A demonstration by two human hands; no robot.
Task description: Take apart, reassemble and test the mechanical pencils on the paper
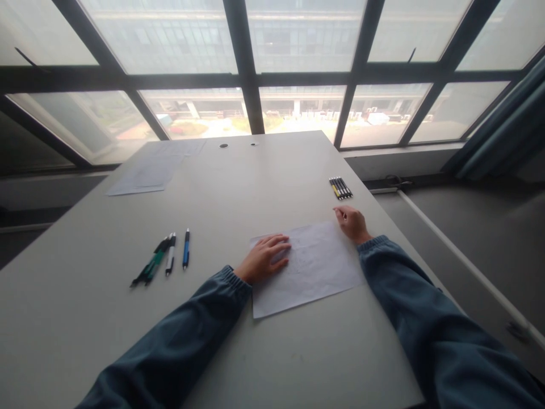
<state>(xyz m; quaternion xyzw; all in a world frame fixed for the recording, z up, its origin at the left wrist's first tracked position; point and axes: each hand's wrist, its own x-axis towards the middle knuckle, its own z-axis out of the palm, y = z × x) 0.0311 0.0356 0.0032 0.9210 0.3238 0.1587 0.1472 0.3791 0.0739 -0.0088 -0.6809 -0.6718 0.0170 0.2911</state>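
My left hand [267,258] lies flat with fingers spread on the left part of a white sheet of paper [317,278], which has faint marks on it. Above the sheet's far right corner is my right hand [352,223], its fingers curled in; whatever they may hold is hidden. Just beyond that hand, several pens [340,187] lie side by side in a neat row, one with a yellow barrel. To the left of the paper lie a blue pen [186,250], a white pen [171,255] and a small overlapping group of green pens [153,264].
More papers [147,170] lie at the table's far left. Two round holes [223,146] are near the far edge of the white table [255,187]. Windows stand behind it, and a blue curtain [502,125] hangs at the right. The table's right edge runs beside my right forearm.
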